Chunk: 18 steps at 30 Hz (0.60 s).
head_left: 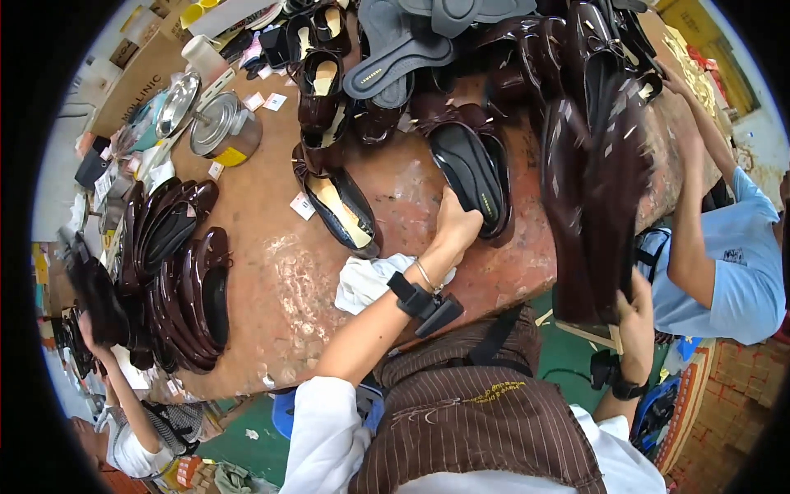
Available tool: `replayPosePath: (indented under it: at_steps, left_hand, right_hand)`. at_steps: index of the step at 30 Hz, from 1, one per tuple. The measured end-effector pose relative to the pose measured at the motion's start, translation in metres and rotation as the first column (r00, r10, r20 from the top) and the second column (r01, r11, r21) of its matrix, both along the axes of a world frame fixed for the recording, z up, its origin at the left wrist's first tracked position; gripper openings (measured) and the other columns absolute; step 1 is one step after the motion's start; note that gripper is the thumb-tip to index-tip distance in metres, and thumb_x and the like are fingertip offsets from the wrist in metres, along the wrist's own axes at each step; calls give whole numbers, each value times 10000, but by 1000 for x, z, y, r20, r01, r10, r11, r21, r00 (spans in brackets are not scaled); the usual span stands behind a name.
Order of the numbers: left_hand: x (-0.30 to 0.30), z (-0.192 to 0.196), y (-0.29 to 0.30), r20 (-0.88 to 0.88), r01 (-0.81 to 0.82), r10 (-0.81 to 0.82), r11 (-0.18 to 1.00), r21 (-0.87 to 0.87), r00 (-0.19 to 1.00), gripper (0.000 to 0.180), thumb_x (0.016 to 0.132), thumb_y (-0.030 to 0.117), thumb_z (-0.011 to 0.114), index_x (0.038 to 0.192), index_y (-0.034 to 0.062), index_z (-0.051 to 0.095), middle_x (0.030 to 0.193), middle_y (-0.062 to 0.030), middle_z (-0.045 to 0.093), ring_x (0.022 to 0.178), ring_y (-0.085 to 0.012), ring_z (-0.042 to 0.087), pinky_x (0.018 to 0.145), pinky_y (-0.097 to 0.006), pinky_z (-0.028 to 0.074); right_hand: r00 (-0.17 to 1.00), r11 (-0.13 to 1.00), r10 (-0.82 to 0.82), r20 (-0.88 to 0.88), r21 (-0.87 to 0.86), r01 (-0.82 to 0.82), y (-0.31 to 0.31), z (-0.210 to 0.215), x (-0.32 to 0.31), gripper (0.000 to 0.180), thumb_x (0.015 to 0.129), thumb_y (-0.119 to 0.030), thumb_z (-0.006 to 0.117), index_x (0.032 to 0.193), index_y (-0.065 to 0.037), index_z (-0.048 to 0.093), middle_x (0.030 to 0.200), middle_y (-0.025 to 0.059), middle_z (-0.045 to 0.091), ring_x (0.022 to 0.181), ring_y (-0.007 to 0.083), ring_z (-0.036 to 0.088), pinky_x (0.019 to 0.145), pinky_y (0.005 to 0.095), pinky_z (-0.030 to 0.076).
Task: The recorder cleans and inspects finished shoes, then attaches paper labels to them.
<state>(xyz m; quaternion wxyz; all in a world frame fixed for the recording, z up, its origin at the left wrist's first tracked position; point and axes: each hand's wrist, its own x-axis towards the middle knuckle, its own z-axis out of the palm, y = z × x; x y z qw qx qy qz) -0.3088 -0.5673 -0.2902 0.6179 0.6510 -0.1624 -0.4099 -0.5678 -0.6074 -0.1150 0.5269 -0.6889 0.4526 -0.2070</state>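
Note:
My left hand [457, 226] is closed at the heel of a burgundy patent shoe [504, 218] that lies on the table. A black insole [469, 169] shows in its opening, with my thumb at the heel end. Close to the camera on the right, my right hand [635, 311] grips the heel end of burgundy patent shoes [588, 222], which look like a pair and are smeared by motion. Some of those fingers are hidden behind them. Left of my left hand lies another bow-trimmed shoe [340, 206] with a pale insole, beside a white cloth [374, 280].
Grey insoles [399, 66] lie heaped among shoes at the far side. A lidded can [226, 128] stands far left, above a row of nested burgundy shoes [189, 288]. A person in light blue [724, 263] works at right; another person's hand [92, 336] holds dark footwear at left.

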Motion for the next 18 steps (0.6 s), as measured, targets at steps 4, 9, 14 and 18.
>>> replayPosePath:
  at_steps: [4, 9, 14, 18]
  left_hand:
    - [-20, 32, 25, 294, 83, -96, 995, 58, 951, 672, 770, -46, 518, 1424, -20, 364, 1221, -289, 563, 1164, -417, 558, 1010, -421, 433]
    - [-21, 27, 50, 303, 153, -202, 972, 175, 931, 663, 937, 254, 544, 1512, 20, 312, 1352, -339, 487, 1285, -436, 468, 1088, -419, 353]
    - [-5, 42, 42, 110, 311, -295, 930, -194, 949, 837, 1003, 610, 350, 1525, -32, 220, 1513, -243, 377, 1424, -344, 342, 1148, -384, 284]
    - [-3, 40, 29, 151, 237, -211, 955, -177, 966, 834, 986, 552, 488, 1515, -32, 217, 1484, -215, 408, 1370, -299, 410, 1110, -374, 335]
  right_hand:
    - [965, 972, 70, 253, -233, -10, -11, 15, 63, 333, 914, 40, 539, 1245, 65, 564, 1117, 58, 655, 1034, 112, 569, 933, 269, 443]
    - [998, 873, -50, 35, -485, 61, -13, -53, 113, 341, 922, -70, 583, 1226, 82, 548, 960, 239, 676, 864, 260, 658, 815, 346, 500]
    - [947, 919, 29, -318, -364, -150, 12, -74, 105, 431, 853, -35, 522, 1280, 13, 494, 1108, 330, 611, 1035, 487, 592, 891, 506, 466]
    - [987, 996, 47, -154, -73, -58, 17, -84, 114, 560, 830, 10, 500, 1380, -27, 396, 1224, 306, 581, 1139, 448, 578, 963, 446, 452]
